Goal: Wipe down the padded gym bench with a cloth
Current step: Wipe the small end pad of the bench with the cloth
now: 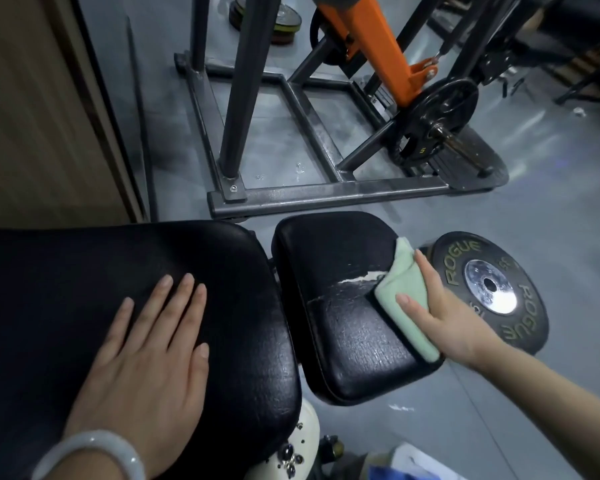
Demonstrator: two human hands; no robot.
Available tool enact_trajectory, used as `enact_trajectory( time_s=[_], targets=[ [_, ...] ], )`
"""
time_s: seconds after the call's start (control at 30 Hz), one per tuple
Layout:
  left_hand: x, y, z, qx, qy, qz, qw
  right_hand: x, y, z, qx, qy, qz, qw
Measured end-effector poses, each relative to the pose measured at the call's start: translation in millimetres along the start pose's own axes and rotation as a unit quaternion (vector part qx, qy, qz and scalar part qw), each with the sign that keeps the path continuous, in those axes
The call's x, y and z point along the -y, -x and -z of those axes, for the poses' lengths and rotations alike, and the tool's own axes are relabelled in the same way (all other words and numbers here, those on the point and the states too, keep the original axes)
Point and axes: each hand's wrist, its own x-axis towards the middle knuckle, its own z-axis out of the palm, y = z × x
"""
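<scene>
**Wiping the small pad, torn seam right next to the cloth**

Right hand (440, 317) presses a folded green cloth (404, 296) onto the right edge of the small seat pad (343, 306), at about 3 o'clock on that pad. Thumb and fingers curl round the cloth, clamped on it. Left hand (146, 351) lies flat on the long back pad (84, 271), fingers straight and spread, holding nothing, just bracing. Hands well apart, one per pad.

The bench surface is black vinyl. The seat pad has a cracked tear (357, 277) with white backing showing, running across its middle and touching the cloth's left edge.

Risks, as a guess:
- Cloth dragged toward 9 o'clock could snag the torn flap and peel more vinyl off.
- Damp cloth may push moisture into the exposed padding.
- Cloth sits at the pad's rim; a stroke toward 3 o'clock could slip off the edge toward the weight plate (492, 292) on the floor (551, 220) just beside it.
- Gap between the two pads is easy to miss.
- Back pad under the left palm would go unwiped unless that hand moves.
</scene>
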Motion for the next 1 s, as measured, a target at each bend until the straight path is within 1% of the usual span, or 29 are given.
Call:
enact_trajectory(
  time_s=[0.07,0.17,0.23,0.3,0.4,0.5,0.57,0.63,0.73,0.8,0.9,1.0],
  targets=[
    [-1,1,2,0.002,0.000,0.003,1.000,3,-14,0,-0.018,-0.010,-0.007,1.000],
    [0,3,1,0.008,0.002,0.002,1.000,-1,0,-6,-0.029,0.036,0.012,0.999],
    [1,2,0,0.008,0.008,0.003,1.000,-9,20,-8,-0.014,0.072,0.032,0.997],
    [1,2,-2,0.007,0.005,0.003,1.000,-12,30,-5,0.009,0.081,0.041,0.996],
    [1,0,-2,0.007,0.000,0.000,1.000,-5,7,6,0.031,0.089,0.038,0.995],
    [0,1,0,0.001,0.004,-0.001,1.000,5,-37,11,0.023,0.098,0.045,0.994],
    [0,2,0,0.003,0.000,-0.003,1.000,10,-58,13,0.012,0.090,0.064,0.994],
    [0,3,0,0.011,-0.008,-0.004,1.000,4,-62,13,0.010,0.077,0.099,0.992],
    [1,3,1,0.015,-0.003,-0.001,1.000,-14,-38,16,0.039,0.101,0.140,0.984],
    [1,3,0,0.019,0.000,0.002,1.000,-21,-23,20,0.072,0.125,0.149,0.978],
    [1,1,1,0.021,-0.003,0.004,1.000,-15,-34,29,0.108,0.155,0.146,0.971],
    [0,1,2,0.009,-0.003,0.001,1.000,-2,-71,30,0.080,0.171,0.163,0.968]
  ],
)
